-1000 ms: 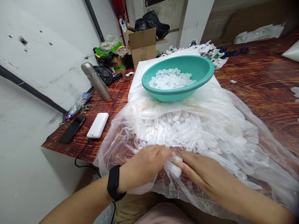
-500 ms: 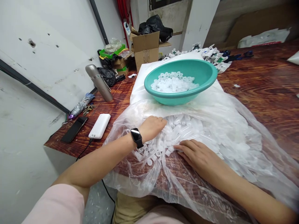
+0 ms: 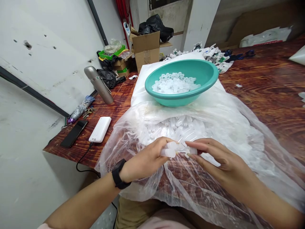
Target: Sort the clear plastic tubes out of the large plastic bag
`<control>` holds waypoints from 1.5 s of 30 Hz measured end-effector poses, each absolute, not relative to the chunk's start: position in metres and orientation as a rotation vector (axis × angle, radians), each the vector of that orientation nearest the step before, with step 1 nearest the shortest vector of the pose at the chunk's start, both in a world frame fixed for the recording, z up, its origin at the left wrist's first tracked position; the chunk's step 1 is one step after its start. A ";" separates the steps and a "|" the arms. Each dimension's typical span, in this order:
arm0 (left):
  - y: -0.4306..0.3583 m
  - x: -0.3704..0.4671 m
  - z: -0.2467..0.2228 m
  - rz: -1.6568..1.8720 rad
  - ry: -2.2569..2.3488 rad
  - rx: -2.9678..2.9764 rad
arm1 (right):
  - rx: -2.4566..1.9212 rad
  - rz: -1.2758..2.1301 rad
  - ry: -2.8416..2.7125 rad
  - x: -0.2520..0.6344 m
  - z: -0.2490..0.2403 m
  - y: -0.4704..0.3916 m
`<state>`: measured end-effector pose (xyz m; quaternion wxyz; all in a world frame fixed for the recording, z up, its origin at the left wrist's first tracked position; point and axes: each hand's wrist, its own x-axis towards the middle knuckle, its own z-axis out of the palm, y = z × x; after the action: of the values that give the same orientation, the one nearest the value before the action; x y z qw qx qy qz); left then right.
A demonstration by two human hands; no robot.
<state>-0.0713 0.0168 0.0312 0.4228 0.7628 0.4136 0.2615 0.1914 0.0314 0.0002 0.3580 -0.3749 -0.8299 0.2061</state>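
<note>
My left hand [image 3: 149, 160], with a black watch on its wrist, is closed around several short, translucent white plastic tubes [image 3: 170, 150]. The fingertips of my right hand [image 3: 220, 159] pinch a similar plastic tube [image 3: 192, 150], right beside those in the left. Both hands are over the near side of a clear plastic bag [image 3: 147, 187], where a heap of loose tubes [image 3: 177, 124] lies in its mouth. Beyond the bag, a tilted green basin [image 3: 181, 97] holds a pile of small translucent white pieces [image 3: 175, 84].
On the wooden table [image 3: 262, 79], a phone [image 3: 74, 133], a white power bank [image 3: 100, 129] with a cable, keys, a folded umbrella [image 3: 82, 108] and a steel flask [image 3: 98, 85] sit to the left. A cardboard box [image 3: 146, 46] and scattered white parts [image 3: 214, 55] are farther back.
Both hands have come up off the heap and closer together, now with plastic tubes between their fingers. My left hand moved toward me. The view shifted slightly.
</note>
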 end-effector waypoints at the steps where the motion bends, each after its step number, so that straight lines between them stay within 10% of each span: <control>1: 0.013 -0.071 0.030 0.648 1.031 1.920 | -0.945 0.526 -2.157 0.190 0.004 0.029; 45: -0.030 -0.072 0.004 0.675 1.052 2.574 | -0.776 0.082 -2.542 0.167 0.018 -0.008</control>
<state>-0.0718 -0.0303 0.0036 0.1396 0.8908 0.3639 0.2335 0.1672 -0.0080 0.0178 0.2391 -0.2834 -0.9282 0.0300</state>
